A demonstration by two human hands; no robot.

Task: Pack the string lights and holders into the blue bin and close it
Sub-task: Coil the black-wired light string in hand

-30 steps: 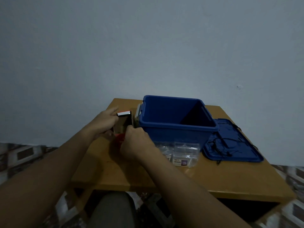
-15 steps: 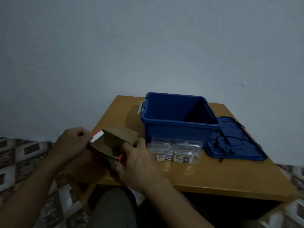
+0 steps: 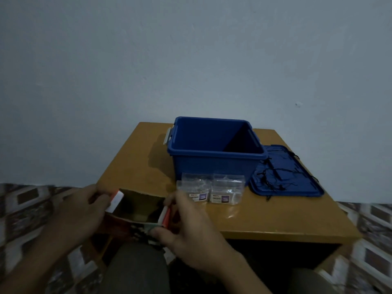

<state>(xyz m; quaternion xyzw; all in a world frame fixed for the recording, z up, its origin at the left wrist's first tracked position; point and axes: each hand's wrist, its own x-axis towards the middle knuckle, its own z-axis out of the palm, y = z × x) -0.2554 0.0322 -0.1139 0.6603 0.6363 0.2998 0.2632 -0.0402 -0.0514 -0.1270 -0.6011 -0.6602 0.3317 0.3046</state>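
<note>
Head | open cardboard box [image 3: 137, 209] | held by both hands, inside dark

Both forearms are extending forward from the lower frame edge. The left hand [image 3: 81, 211] is gripping one end of an open carton, fingers curled. The right hand [image 3: 191, 225] is pinching the opposite end between thumb and fingers.

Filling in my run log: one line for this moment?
both hands hold open cardboard box | blue bin open | lid beside it, wire on top | two clear bags on table
</note>
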